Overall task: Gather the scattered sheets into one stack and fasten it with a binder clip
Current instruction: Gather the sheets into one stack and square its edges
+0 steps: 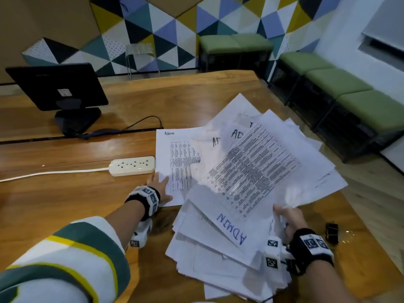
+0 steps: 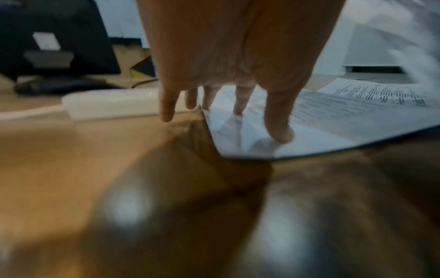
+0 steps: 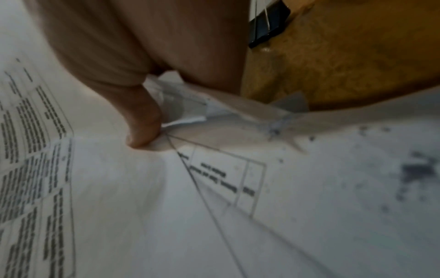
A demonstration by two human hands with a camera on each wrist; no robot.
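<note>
A messy pile of sheets (image 1: 229, 243) lies on the wooden table (image 1: 65, 204). The right hand (image 1: 288, 217) pinches a fanned bunch of them by a corner. The left hand (image 1: 158, 186) presses flat fingers (image 2: 277, 124) on one sheet (image 1: 172, 162) beside a white power strip (image 1: 132, 166). A black binder clip (image 1: 331, 232) sits just right of the right hand.
</note>
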